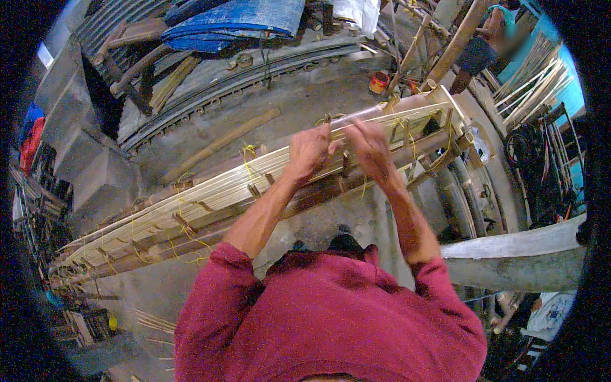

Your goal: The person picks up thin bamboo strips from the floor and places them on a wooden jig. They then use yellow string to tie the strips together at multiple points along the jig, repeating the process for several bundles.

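A long bundle of thin pale split-bamboo strips (219, 180) lies in a wooden frame that runs from lower left to upper right. Short wooden pegs (184, 223) and loops of yellow cord (250, 164) stand along it. My left hand (310, 151) rests over the strips right of the middle, fingers curled closed; what they hold is hidden. Close beside it on the right, my right hand (369, 145) is smeared by motion above the same strips, so its fingers and anything in them cannot be made out. Loose cord ends hang below the frame.
Beyond the frame a bamboo pole (223, 145) lies on the concrete floor, with a red tub (379, 82) farther right. Blue tarpaulin (235, 24) covers a pile at the back. Another person (477, 56) is at the far right, near upright poles and bundled sticks (534, 76).
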A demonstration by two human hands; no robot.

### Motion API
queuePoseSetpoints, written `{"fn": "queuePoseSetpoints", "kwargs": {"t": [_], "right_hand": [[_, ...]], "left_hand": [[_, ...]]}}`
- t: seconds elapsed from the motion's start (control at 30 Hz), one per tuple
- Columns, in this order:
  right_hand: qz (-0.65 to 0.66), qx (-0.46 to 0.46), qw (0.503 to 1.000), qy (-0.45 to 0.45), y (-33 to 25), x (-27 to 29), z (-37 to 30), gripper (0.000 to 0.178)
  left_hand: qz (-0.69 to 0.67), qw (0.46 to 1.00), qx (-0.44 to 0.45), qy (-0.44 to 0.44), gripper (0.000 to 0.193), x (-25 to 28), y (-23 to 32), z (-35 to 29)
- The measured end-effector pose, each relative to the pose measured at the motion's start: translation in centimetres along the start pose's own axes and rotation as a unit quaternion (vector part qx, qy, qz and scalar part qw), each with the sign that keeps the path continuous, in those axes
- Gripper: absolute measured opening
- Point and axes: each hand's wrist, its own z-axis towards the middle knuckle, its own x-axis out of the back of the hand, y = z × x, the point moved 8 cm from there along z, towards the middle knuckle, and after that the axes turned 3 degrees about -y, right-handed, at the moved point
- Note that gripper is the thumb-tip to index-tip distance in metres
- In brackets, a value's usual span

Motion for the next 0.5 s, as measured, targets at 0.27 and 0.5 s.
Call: {"fn": "queuePoseSetpoints", "kwargs": {"t": [0.27, 0.5], "right_hand": [[0.134, 0.168, 0.894, -0.394, 5.8, -15.3, 10.3, 0.017], [0.249, 0.203, 0.884, -0.340, -2.5, -7.1, -4.3, 0.005]], "left_hand": [[0.053, 0.992, 0.061, 0.097, 0.030, 1.3, -1.2, 0.5], [-0.017, 0.991, 0.103, 0.087, 0.034, 2.9, -1.4, 1.5]]}}
